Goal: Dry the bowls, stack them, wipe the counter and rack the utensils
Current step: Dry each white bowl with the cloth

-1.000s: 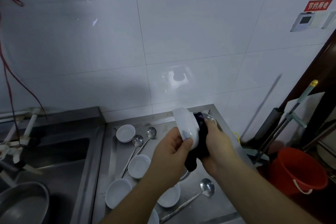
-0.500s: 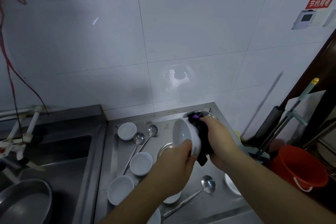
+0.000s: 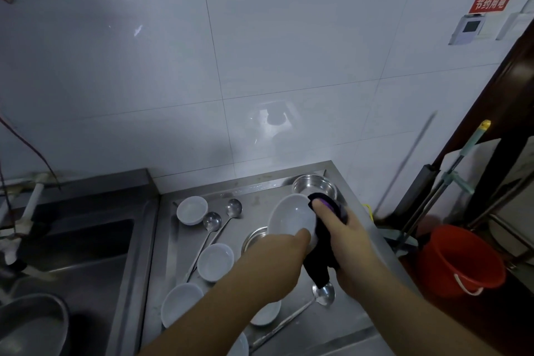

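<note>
My left hand (image 3: pixel 277 263) grips a white bowl (image 3: pixel 290 218) by its near rim, tilted with its inside facing left, above the steel counter (image 3: pixel 344 324). My right hand (image 3: pixel 346 243) holds a dark cloth (image 3: pixel 319 264) against the bowl's outer side, thumb over the far rim. Several more white bowls lie on the counter: one at the back left (image 3: pixel 192 209), one in the middle (image 3: pixel 215 261), one nearer (image 3: pixel 180 303), one partly under my left arm (image 3: pixel 267 313). Two ladles (image 3: pixel 212 221) (image 3: pixel 234 206) lie at the back, a third (image 3: pixel 325 293) near the front.
A steel bowl (image 3: pixel 313 186) stands at the counter's back right corner; another steel rim (image 3: pixel 254 237) shows beneath the held bowl. A sink (image 3: pixel 86 243) with a metal basin (image 3: pixel 31 324) is on the left. A red bucket (image 3: pixel 459 260) and mop handles (image 3: pixel 450 179) stand on the right.
The bowl has turned from bottom-up to its inside facing left, and both hands have lowered and moved right. My right hand's cloth has shifted to the bowl's outer side.
</note>
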`<action>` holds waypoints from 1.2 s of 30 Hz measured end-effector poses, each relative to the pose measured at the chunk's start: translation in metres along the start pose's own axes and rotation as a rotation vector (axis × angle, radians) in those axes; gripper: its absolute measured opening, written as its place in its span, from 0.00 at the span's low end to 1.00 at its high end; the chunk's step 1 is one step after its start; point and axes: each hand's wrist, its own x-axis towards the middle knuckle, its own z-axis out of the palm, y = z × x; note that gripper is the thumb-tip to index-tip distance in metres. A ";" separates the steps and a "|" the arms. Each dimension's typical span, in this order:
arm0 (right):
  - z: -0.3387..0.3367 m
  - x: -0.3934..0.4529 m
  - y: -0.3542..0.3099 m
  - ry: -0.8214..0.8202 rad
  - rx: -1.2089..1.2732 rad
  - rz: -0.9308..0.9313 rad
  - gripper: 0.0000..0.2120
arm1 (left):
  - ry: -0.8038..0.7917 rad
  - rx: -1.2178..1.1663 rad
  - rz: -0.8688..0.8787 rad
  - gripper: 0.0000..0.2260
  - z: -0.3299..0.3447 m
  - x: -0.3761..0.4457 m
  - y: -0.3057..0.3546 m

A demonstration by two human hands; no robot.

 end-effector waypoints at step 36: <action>-0.200 0.201 0.004 -0.032 0.090 0.412 0.16 | 0.191 -1.635 -0.910 0.06 0.120 0.194 0.068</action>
